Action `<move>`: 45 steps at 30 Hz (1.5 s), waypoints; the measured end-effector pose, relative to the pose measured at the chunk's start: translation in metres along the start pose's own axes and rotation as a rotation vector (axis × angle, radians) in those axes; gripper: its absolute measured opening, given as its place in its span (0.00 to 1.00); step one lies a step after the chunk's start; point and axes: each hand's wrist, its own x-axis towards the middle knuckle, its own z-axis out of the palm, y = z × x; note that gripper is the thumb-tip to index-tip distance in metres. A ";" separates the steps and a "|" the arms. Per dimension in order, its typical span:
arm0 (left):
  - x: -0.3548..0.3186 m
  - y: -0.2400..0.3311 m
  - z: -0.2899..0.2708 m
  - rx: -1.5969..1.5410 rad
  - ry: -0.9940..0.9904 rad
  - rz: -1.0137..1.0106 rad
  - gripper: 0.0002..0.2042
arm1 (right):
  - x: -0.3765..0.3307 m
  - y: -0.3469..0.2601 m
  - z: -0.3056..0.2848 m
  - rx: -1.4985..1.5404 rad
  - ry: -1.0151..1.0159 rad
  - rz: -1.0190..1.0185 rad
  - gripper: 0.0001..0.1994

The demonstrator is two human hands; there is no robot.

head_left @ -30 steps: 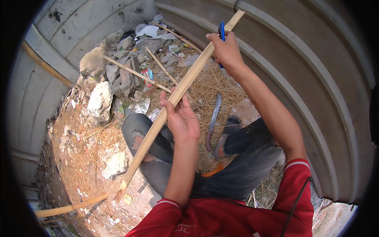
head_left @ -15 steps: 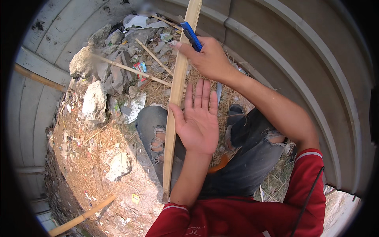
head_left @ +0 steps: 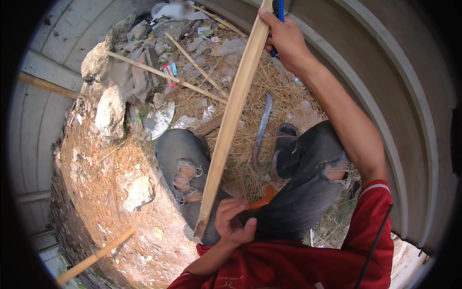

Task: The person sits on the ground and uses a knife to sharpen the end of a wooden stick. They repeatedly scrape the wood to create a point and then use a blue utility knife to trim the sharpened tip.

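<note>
My right hand [head_left: 288, 41] is raised far out in front, shut on the upper part of a long pale wooden slat [head_left: 230, 120] together with a blue pen [head_left: 280, 9]. The slat slants down across my left knee, and its lower end [head_left: 199, 231] rests by my lap. Low against my red shirt, my left hand [head_left: 233, 222] has its fingers curled, the tips touching the end of a small orange object [head_left: 262, 198] between my legs. Whether it grips that object I cannot tell. A curved knife [head_left: 262, 127] lies on the straw between my knees.
I sit in torn grey jeans [head_left: 308, 178] on straw and dirt inside a curved concrete wall [head_left: 399, 111]. Rocks [head_left: 109, 111], litter and thin sticks [head_left: 163, 74] lie ahead to the left. Another wooden piece [head_left: 96, 255] lies at lower left.
My left hand has let go of the slat and dropped to my lap by the orange object. The right hand still holds the slat, which now stands steeper.
</note>
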 end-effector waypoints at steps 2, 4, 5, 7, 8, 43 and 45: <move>0.025 0.006 -0.008 0.368 0.149 0.399 0.23 | 0.008 0.007 -0.008 0.022 0.016 -0.045 0.21; 0.037 0.015 -0.014 0.493 0.195 0.183 0.27 | 0.002 -0.012 -0.008 -0.108 0.091 0.042 0.18; 0.040 0.019 -0.017 0.552 0.224 0.080 0.28 | 0.000 -0.025 -0.008 -0.172 0.125 0.078 0.17; 0.042 0.019 -0.038 0.689 -0.099 -0.084 0.31 | 0.001 -0.033 -0.013 -0.068 0.172 0.013 0.18; 0.043 0.020 -0.048 0.758 -0.263 -0.169 0.32 | 0.001 -0.036 -0.014 -0.012 0.194 -0.015 0.19; 0.166 -0.055 0.026 -0.293 -0.173 -0.611 0.11 | -0.021 -0.008 0.011 -0.676 -0.608 -0.249 0.24; 0.168 -0.064 0.025 -0.233 -0.137 -0.607 0.12 | -0.030 -0.014 0.013 -0.763 -0.745 -0.248 0.24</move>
